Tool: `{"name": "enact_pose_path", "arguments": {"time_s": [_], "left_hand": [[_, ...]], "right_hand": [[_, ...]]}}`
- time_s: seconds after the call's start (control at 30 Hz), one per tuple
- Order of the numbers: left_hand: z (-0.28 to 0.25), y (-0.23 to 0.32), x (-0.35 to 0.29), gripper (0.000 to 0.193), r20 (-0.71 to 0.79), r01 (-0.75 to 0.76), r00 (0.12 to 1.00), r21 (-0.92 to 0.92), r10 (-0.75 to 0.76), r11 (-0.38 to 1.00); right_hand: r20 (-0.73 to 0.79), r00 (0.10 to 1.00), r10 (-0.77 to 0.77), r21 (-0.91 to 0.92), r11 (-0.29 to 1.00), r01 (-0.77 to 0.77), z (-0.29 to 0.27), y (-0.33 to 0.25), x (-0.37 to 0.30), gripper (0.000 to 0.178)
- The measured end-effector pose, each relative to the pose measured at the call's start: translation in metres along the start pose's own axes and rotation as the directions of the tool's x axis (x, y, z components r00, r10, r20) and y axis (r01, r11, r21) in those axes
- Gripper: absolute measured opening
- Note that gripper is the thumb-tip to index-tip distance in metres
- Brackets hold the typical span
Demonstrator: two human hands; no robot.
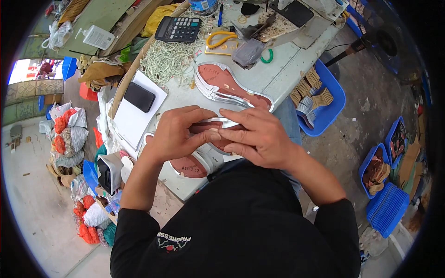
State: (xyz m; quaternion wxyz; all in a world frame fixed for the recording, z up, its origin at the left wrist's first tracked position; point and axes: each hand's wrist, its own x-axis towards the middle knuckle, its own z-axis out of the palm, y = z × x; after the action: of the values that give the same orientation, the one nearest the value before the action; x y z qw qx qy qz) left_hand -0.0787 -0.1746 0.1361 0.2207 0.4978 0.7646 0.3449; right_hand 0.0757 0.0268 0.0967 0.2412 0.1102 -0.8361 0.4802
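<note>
Between my two hands is a reddish-brown shoe sole [202,127] with a silver-white edging strip. My left hand [176,132] pinches it from the left, thumb and fingers closed on it. From the right, my right hand [260,139] grips the same sole, its fingertips pressed along the strip near the left thumb. Much of the sole is hidden by my fingers. Just beyond my hands, another brown sole [222,76] with silver-white edging lies on the table. A further sole [189,166] lies on the table's near side, partly covered by my left hand and forearm.
Tangled pale cord [169,60] and a calculator [178,29] lie at the table's far side. Yellow-handled snips [220,40] rest beside them. A black phone [139,97] sits on white paper [155,107] to the left. A blue bin [331,109] of stacked beige pieces stands right.
</note>
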Motion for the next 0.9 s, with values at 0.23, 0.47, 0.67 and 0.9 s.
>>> {"name": "enact_pose_path", "arguments": {"time_s": [0.23, 0.47, 0.67, 0.9], "left_hand": [[-0.010, 0.004, -0.001, 0.037, 0.090, 0.215, 0.969, 0.146, -0.229, 0.966], [0.033, 0.005, -0.011, 0.038, 0.300, 0.412, 0.894, -0.840, -0.332, 0.352], [0.045, 0.011, -0.016, 0.038, 0.113, 0.242, 0.894, -0.936, -0.434, 0.255], [0.033, 0.027, -0.017, 0.037, 0.158, 0.247, 0.917, -0.946, -0.367, 0.210]], "right_hand": [[0.464, 0.681, 0.567, 0.356, 0.584, -0.729, -0.033, 0.021, 0.023, 0.039], [0.185, 0.664, 0.724, 0.893, 0.159, -0.422, 0.008, 0.015, 0.017, 0.020], [0.239, 0.780, 0.578, 0.630, 0.519, -0.578, 0.012, 0.004, -0.015, 0.031], [0.145, 0.868, 0.475, 0.681, 0.589, -0.436, 0.001, -0.005, -0.009, 0.034]]}}
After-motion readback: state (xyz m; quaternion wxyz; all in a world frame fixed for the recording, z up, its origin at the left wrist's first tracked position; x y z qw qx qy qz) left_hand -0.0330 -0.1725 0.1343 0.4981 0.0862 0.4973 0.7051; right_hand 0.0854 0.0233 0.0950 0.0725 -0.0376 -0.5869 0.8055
